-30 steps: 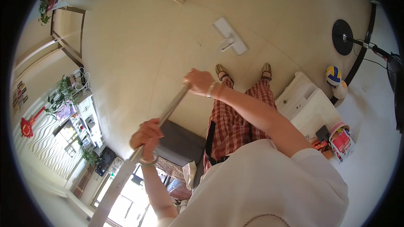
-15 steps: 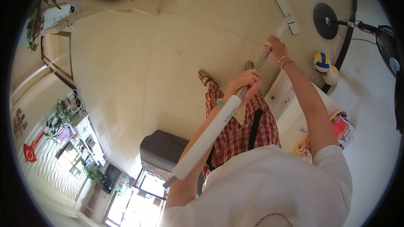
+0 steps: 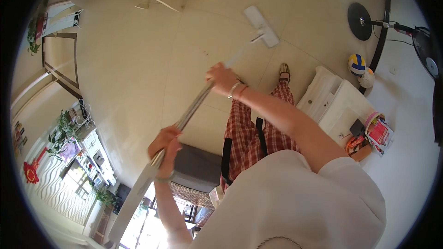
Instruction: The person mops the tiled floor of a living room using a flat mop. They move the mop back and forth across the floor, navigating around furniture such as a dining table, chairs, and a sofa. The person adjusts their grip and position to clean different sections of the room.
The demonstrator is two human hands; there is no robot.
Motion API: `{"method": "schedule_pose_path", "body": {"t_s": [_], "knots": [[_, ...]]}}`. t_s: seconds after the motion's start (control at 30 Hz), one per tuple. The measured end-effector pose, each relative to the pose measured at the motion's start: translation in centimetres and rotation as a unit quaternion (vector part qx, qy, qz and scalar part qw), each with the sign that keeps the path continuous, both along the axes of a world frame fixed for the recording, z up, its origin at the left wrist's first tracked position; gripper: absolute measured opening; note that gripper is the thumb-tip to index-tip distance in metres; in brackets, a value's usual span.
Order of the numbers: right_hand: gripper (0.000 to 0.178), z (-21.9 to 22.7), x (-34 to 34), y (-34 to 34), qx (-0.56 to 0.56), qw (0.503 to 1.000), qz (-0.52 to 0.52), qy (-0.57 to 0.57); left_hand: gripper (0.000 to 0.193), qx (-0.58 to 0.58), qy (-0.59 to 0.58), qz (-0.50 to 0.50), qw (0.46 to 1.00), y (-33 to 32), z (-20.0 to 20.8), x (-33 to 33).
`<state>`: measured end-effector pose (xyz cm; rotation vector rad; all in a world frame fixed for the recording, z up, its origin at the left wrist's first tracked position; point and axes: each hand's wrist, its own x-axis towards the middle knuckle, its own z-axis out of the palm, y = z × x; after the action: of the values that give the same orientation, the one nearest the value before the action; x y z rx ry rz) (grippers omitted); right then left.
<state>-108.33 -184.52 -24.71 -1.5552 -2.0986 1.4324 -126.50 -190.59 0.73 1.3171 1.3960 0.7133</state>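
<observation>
Both hands grip the long pole of a flat mop, which slants from lower left to upper right. My left hand [image 3: 165, 150] is closed round the pole near its thick white handle sleeve. Further along, my right hand [image 3: 222, 80] wraps round the metal part, with that arm reaching across my body. The mop's white rectangular head [image 3: 261, 26] lies on the tiled floor ahead of my feet. Motion blurs the pole between the right hand and the head.
A white cabinet [image 3: 323, 94] with bags and a basket on top stands at my right. Beyond it are a volleyball [image 3: 356, 64], a pale ball [image 3: 367, 78] and a fan's round base [image 3: 359, 21]. A dark-cushioned wicker seat [image 3: 198, 166] sits at my left.
The mop head has slid left across the floor. Both hands have moved left with the pole, the left one also downward in the picture. One foot is now mostly hidden behind my right arm.
</observation>
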Motion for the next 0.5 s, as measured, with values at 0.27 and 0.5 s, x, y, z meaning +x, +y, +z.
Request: {"method": "schedule_pose_path", "body": {"t_s": [0.27,0.5], "knots": [[0.021,4.7,-13.1,-1.9,-0.009,0.986,0.048,0.162,0.02,0.079,0.112,-0.009,0.99,-2.0,7.0,-4.7],[0.011,5.7,-5.3,-1.0,0.02,0.989,0.104,0.104,0.019,0.127,0.011,0.011,0.992,-1.7,4.5,-0.4]]}}
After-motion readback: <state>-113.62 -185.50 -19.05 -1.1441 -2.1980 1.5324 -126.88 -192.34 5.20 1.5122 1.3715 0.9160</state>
